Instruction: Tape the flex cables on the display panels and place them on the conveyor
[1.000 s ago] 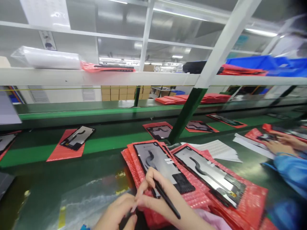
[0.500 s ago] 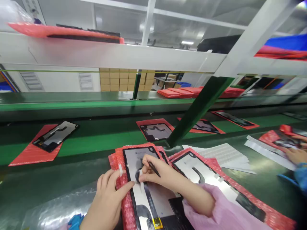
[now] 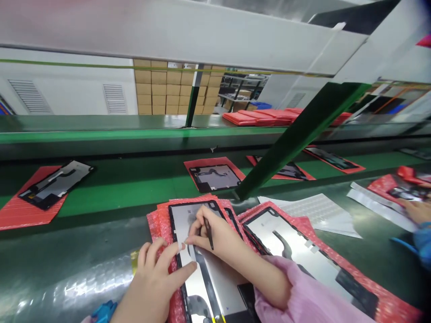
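A flat display panel with a silvery back, black frame and dark flex cable lies on red bubble wrap in front of me. My left hand rests at its left edge, thumb and fingers apart, a small white tape piece on the index fingertip. My right hand is closed over the panel, with a slim black pointed tool held between its fingers. Its fingertips meet a white tape strip above the cable, close to the left index finger. Whether they pinch the strip is unclear.
Another panel on red wrap lies to the right, beside white label sheets. Several panels on red sheets sit along the green conveyor. A slanted green post stands ahead. Another person's hand works at far right.
My left index finger with its tape piece has moved right, up to my right fingertips. My right hand has shifted slightly left. The view has tilted down, and the leftmost conveyor panel sits further left.
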### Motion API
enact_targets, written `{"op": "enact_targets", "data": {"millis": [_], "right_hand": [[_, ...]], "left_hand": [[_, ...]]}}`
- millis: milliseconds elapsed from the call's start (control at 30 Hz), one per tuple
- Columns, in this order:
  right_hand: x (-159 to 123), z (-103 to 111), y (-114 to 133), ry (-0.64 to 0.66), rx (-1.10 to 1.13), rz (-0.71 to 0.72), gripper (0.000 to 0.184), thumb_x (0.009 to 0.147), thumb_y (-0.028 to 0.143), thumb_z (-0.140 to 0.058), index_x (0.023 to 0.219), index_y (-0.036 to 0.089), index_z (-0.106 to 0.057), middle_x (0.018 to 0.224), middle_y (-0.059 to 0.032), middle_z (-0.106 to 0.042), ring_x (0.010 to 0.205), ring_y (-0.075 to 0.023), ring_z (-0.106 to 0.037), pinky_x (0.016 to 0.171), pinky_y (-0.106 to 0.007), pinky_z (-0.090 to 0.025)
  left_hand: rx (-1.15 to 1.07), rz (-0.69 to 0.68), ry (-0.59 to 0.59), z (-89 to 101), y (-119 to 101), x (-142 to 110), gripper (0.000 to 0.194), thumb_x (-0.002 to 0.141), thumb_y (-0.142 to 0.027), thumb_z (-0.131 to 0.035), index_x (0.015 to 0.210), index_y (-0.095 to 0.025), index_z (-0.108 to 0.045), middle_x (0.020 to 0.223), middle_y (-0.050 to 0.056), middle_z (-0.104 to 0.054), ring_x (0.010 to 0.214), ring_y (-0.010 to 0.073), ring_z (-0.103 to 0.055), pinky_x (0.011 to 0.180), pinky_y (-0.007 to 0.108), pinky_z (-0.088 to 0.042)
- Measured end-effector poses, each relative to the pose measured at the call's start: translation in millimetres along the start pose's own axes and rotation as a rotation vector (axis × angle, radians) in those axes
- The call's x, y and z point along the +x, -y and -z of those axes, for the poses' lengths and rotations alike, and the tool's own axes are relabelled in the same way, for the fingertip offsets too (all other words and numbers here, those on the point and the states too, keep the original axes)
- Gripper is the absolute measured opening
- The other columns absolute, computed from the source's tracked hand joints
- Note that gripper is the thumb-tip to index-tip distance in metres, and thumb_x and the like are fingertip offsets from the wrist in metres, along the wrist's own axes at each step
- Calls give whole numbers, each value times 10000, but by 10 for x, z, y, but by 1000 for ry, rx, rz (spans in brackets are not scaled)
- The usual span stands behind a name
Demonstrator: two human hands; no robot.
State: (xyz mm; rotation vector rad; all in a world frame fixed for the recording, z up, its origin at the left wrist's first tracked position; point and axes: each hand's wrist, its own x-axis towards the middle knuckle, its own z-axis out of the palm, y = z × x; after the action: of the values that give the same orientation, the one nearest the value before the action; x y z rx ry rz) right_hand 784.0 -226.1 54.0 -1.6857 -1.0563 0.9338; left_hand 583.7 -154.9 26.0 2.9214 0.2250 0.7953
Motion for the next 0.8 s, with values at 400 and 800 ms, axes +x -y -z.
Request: {"op": "enact_targets", "data": {"millis": [400, 800], "right_hand": [[-7, 93, 369, 142, 315, 66, 532, 763, 542, -761, 783, 269, -305, 828, 23, -685, 679, -142, -610, 670, -309, -442], [-46, 249, 249, -81, 205, -53, 631, 644, 678, -778, 748, 268, -310, 742, 21, -692, 700, -168, -611, 700, -331, -434]], "left_hand": [[-652, 128, 135, 164, 117, 115, 374, 837, 32, -305, 890, -249, -546, 1083, 39, -580, 1013, 201, -537, 877, 352, -412], [-714, 220, 113, 201, 330, 458, 481, 618, 73, -298, 921, -243, -497, 884, -18, -596, 853, 175, -530, 802, 299, -422]]}}
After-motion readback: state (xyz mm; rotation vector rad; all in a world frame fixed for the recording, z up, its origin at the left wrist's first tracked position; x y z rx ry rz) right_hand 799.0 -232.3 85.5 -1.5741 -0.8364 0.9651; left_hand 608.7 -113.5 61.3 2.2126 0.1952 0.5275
